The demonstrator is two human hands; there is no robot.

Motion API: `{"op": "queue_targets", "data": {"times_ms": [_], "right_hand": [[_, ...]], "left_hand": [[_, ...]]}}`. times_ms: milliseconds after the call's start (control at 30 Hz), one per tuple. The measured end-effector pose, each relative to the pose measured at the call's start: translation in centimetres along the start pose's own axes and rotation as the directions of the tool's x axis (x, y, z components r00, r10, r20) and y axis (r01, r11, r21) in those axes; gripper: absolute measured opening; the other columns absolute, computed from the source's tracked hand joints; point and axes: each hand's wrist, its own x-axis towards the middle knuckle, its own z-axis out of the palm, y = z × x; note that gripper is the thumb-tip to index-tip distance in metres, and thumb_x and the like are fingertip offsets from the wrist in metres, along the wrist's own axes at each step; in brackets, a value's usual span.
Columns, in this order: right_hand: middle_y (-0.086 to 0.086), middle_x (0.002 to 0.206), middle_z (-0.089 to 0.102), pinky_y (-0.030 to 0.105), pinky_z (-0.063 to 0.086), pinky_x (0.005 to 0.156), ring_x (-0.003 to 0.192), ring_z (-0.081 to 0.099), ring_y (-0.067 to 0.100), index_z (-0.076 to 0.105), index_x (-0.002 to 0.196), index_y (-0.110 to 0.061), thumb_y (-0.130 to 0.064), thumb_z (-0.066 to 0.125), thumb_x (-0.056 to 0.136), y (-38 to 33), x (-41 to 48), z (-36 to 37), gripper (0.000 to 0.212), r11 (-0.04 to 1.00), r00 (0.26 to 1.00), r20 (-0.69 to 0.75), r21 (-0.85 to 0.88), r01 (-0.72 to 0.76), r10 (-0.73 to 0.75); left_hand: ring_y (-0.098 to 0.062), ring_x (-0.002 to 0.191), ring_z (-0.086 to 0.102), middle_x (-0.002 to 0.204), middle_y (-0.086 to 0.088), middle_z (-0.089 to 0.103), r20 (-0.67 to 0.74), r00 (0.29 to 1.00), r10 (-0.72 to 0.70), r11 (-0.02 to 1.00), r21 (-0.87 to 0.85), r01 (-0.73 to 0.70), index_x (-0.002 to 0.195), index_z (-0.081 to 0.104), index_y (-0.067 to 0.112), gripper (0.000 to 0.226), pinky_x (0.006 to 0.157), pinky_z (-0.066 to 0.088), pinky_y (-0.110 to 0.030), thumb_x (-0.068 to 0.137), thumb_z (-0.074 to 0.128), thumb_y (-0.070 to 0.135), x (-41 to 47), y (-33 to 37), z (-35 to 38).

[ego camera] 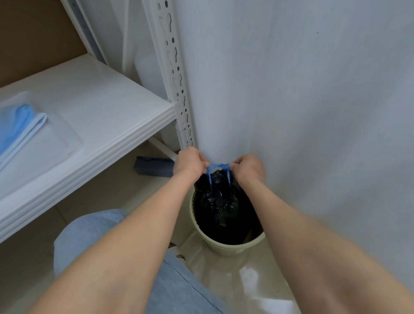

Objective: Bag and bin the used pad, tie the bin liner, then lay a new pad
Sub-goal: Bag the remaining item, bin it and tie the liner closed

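Head view: the blue drawstring is pinched by the left hand and the right hand, fingers curled, one side in each. It is stretched short between them, its long axis running left to right, both hands equally near. The black liner is gathered directly below, inside the bin by the wall. A folded blue pad lies on the shelf, well apart to the left.

Two hands, one bin, one liner (blue drawstring), one shelf
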Motion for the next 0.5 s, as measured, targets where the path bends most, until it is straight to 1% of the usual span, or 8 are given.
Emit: {"op": "queue_targets", "data": {"times_ms": [100,167,233,267,333,400,433,500], "right_hand": [[0.013,0.102,0.071,0.030,0.050,0.082,0.097,0.066,0.028,0.072,0.099,-0.007,-0.027,0.063,0.089,1.1,0.4,-0.1,0.024,0.997,0.997,-0.037,0.034,-0.068,0.069],[0.014,0.097,0.071,0.030,0.050,0.076,0.091,0.067,0.028,0.070,0.097,-0.005,-0.023,0.061,0.089,1.7,0.6,-0.2,0.022,0.989,0.990,-0.043,0.069,-0.134,0.137],[0.013,0.083,0.068,0.027,0.048,0.064,0.075,0.066,0.026,0.068,0.093,-0.003,-0.013,0.060,0.089,2.1,0.7,-0.2,0.014,0.968,0.975,-0.026,0.129,-0.214,0.219],[0.012,0.074,0.066,0.029,0.050,0.061,0.066,0.064,0.025,0.067,0.090,0.000,-0.007,0.061,0.087,2.3,0.8,-0.2,0.009,0.944,0.963,-0.007,0.199,-0.263,0.269],[0.015,0.065,0.063,0.030,0.057,0.055,0.057,0.062,0.024,0.064,0.081,0.005,0.002,0.059,0.087,2.4,0.9,-0.4,0.008,0.826,0.917,0.063,0.412,-0.384,0.395],[0.015,0.058,0.057,0.021,0.047,0.034,0.047,0.055,0.021,0.052,0.067,0.001,0.004,0.051,0.091,2.6,0.7,-0.6,0.025,0.712,0.884,0.098,0.556,-0.429,0.456],[0.015,0.057,0.055,0.018,0.043,0.030,0.045,0.052,0.020,0.048,0.064,0.000,0.005,0.049,0.092,2.5,0.5,-0.6,0.028,0.676,0.881,0.101,0.603,-0.424,0.463],[0.015,0.058,0.054,0.020,0.044,0.031,0.046,0.052,0.019,0.049,0.068,-0.001,0.002,0.047,0.095,2.3,0.6,-0.3,0.027,0.614,0.884,0.120,0.677,-0.405,0.451]], "left_hand": [[-0.026,0.088,0.068,0.094,-0.012,0.069,-0.026,0.994,-0.102,0.994,-0.031,0.101,0.098,0.071,0.005,0.019,0.081,0.056,-0.034,0.090,0.065,0.021,0.4,-1.2,-0.5],[-0.028,0.084,0.069,0.094,-0.012,0.070,-0.035,0.987,-0.160,0.986,-0.047,0.158,0.097,0.071,0.004,0.020,0.080,0.058,-0.038,0.090,0.064,0.021,0.5,-1.7,-0.7],[-0.030,0.083,0.069,0.098,-0.013,0.069,-0.052,0.978,-0.203,0.979,-0.032,0.201,0.098,0.070,0.006,0.021,0.079,0.059,-0.041,0.090,0.062,0.023,0.4,-2.1,-0.6],[-0.031,0.084,0.069,0.099,-0.013,0.068,-0.053,0.974,-0.220,0.975,-0.025,0.219,0.098,0.069,0.006,0.021,0.079,0.058,-0.041,0.090,0.062,0.024,0.3,-2.3,-0.5],[-0.034,0.086,0.069,0.102,-0.014,0.068,-0.056,0.965,-0.257,0.966,-0.039,0.255,0.099,0.067,0.005,0.021,0.081,0.058,-0.042,0.091,0.060,0.023,0.2,-2.4,-0.3],[-0.036,0.088,0.069,0.105,-0.016,0.067,-0.053,0.955,-0.293,0.955,-0.063,0.289,0.098,0.066,0.003,0.019,0.081,0.058,-0.042,0.092,0.058,0.020,0.2,-2.5,-0.2],[-0.036,0.088,0.069,0.105,-0.017,0.066,-0.050,0.950,-0.309,0.948,-0.090,0.304,0.096,0.064,0.003,0.016,0.080,0.058,-0.042,0.092,0.057,0.017,0.3,-2.5,-0.2],[-0.036,0.086,0.070,0.102,-0.019,0.066,-0.020,0.935,-0.355,0.916,-0.205,0.344,0.083,0.060,0.001,0.015,0.075,0.059,-0.044,0.095,0.052,0.007,0.3,-2.3,0.0]]}}
